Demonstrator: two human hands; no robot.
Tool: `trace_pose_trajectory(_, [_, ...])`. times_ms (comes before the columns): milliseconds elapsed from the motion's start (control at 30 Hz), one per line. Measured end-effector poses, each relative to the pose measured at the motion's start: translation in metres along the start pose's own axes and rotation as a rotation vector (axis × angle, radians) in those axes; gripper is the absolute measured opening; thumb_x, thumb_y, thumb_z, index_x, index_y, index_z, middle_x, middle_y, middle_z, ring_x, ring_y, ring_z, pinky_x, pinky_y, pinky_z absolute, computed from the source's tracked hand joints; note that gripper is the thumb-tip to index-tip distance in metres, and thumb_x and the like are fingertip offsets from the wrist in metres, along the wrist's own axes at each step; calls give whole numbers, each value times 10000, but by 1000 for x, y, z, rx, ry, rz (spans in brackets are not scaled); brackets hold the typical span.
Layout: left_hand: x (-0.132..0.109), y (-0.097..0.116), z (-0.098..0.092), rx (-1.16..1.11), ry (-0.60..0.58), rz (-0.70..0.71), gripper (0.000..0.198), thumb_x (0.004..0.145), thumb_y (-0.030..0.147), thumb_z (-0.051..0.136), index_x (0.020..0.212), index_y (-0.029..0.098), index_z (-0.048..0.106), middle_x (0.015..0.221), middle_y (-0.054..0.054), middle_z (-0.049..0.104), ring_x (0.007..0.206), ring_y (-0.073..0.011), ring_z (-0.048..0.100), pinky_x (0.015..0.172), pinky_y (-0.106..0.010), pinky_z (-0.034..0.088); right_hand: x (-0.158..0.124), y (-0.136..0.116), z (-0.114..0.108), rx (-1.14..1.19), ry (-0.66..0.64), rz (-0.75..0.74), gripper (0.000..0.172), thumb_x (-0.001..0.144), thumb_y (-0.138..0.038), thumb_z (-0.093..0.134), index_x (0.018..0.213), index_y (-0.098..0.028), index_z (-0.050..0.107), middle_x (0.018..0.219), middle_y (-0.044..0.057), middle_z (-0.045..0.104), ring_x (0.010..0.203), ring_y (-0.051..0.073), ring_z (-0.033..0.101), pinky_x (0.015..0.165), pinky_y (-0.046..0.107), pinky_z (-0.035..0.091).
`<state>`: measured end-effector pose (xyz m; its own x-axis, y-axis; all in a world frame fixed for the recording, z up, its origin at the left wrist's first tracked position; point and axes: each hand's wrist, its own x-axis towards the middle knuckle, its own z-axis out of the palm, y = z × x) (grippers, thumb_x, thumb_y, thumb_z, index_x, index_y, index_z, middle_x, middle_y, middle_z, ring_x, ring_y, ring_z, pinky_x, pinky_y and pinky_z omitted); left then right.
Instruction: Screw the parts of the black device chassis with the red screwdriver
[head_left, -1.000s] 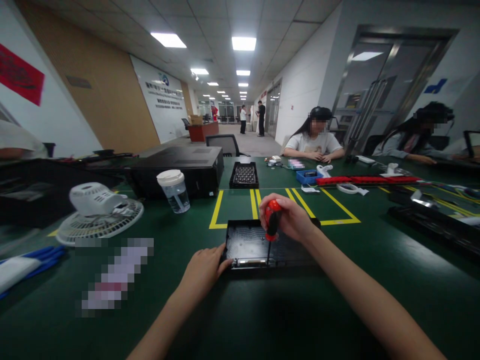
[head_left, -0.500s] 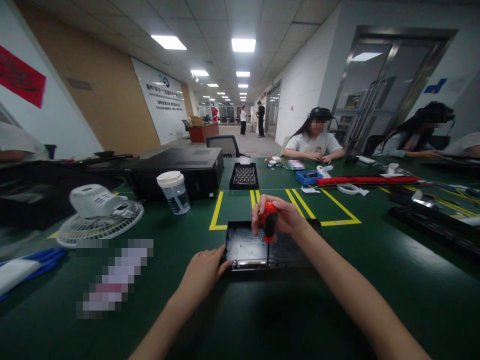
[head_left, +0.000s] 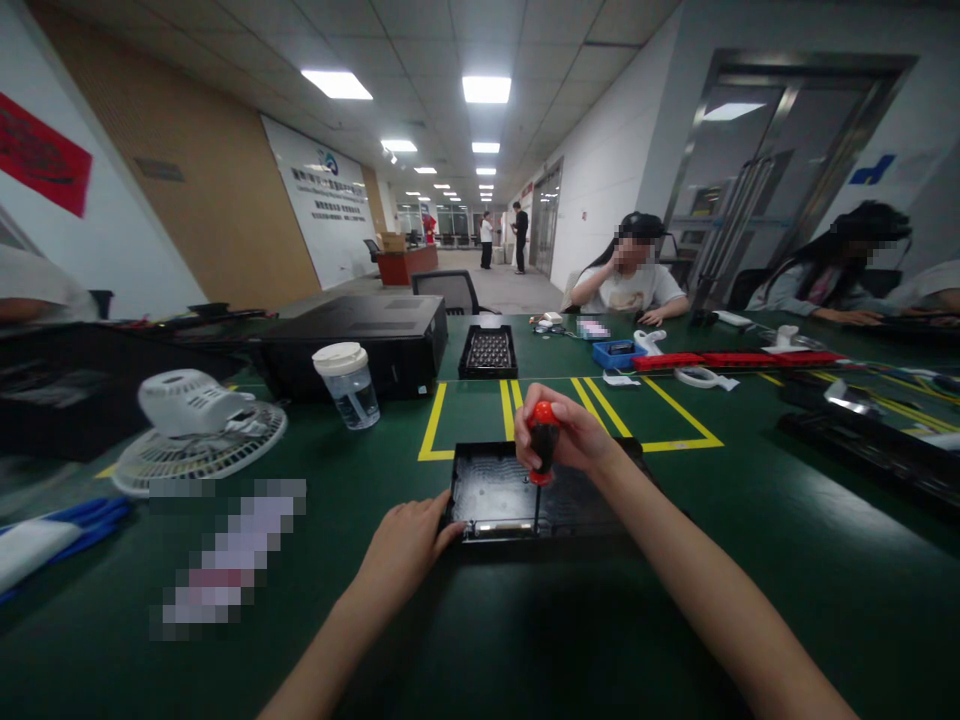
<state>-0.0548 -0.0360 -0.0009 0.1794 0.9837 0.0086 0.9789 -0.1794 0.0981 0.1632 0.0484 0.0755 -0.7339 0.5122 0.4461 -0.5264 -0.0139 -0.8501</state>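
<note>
In front of me on the green table lies a shallow black plastic housing (head_left: 487,480), open side up, with a light strip-like part along its near edge. My right hand (head_left: 566,430) is wrapped round the red and black handle of a screwdriver (head_left: 543,445). Its shaft points straight down, the tip at the housing's near edge, right of the strip. At the near left corner my left hand (head_left: 416,535) grips the housing's edge, thumb on the near rim and fingers along the side. The right forearm hides part of the housing's right side.
Left of the housing are a lidded plastic cup (head_left: 349,385), a white fan part (head_left: 199,430) and blue-and-white gloves (head_left: 60,535). A large black case (head_left: 360,340) and a black tray (head_left: 488,352) stand behind. Across the table sits a person (head_left: 634,275) near a blue box (head_left: 619,353).
My right hand has turned slightly on the screwdriver handle, its fingers shifting right and up. My left hand and the housing stay put. The person opposite has raised a hand to the head.
</note>
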Motion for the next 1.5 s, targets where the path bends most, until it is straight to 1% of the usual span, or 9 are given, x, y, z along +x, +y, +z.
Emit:
trace_pose_trajectory(233, [-1,1,-2,-1,-11,-1,500,865,461,392,1264,170,469,1098,-118,636,996,-235,589,864,-332,415,-2,-3,3,-79,53,-1,259,757,-391,542,832,-206,378,711,-1,619,514,149,580,492,297,451])
trace_pose_trajectory(633, [-1,1,-1,-18,-27,-12,512,863,467,388,1278,174,456,1113,-117,629,1007,-237,581,874,-344,410,-2,-3,4,-135,108,-29,268,762,-362,543,836,-228,324,720,-5,627,545,165,594,503,297,450])
trace_pose_trajectory(767, [-1,1,-1,-15,-24,-14,520,863,475,385,1284,176,450,1117,-116,627,1009,-241,579,874,-347,412,-2,-3,6,-146,102,-45,226,782,-325,519,837,-227,323,724,-5,625,556,166,600,510,297,449])
trace_pose_trajectory(900, [-1,1,-3,-10,-25,-13,500,867,458,385,1265,168,467,1124,-124,623,1014,-244,577,885,-354,406,-2,-4,7,-160,127,-50,255,771,-336,538,834,-227,317,712,-9,623,550,163,598,505,291,451])
trace_pose_trajectory(1067, [-1,1,-2,-22,-34,-23,493,864,461,387,1270,190,460,1152,-113,610,1045,-237,565,905,-344,394,-2,-6,7,-174,131,-58,280,762,-337,558,811,-225,306,706,-16,622,539,157,596,491,283,454])
trace_pose_trajectory(1267, [-1,1,-1,-2,-17,-11,510,863,464,387,1273,171,462,1113,-120,629,1010,-241,584,876,-343,416,-4,-7,8,-193,159,-77,279,768,-328,561,821,-229,306,709,-17,621,544,160,604,490,290,471])
trace_pose_trajectory(1500, [-1,2,-2,-1,-16,-9,520,863,467,393,1276,160,462,1120,-124,628,1004,-241,587,876,-354,428,-7,-9,9,-207,167,-98,256,781,-296,559,811,-226,315,711,-18,620,539,158,604,478,294,486])
